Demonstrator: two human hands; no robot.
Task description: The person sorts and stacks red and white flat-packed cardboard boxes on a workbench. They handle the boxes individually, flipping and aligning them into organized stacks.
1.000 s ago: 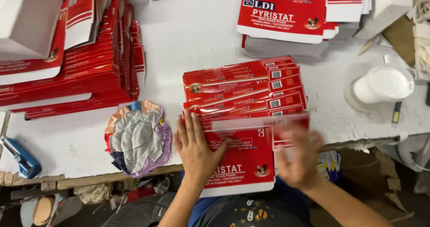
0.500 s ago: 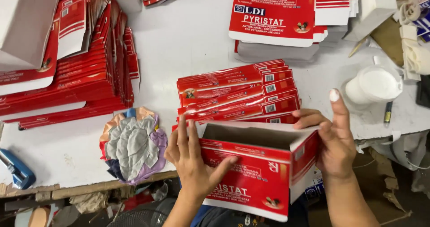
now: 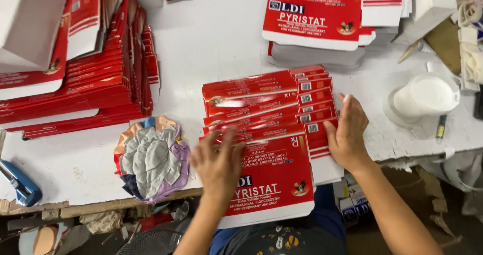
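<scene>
Hands (image 3: 217,160) (image 3: 348,133) flat, grip apart — pressing red flattened carton (image 3: 274,177) from left and right.

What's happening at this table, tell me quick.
A person is handling flat red and white cartons on a white table. The left hand presses flat on the front carton, which hangs over the table's near edge. The right hand rests on the right end of a fanned row of cartons. A bundle of rags lies to the left, with more carton stacks beyond it, and a white tub stands to the right.
</scene>
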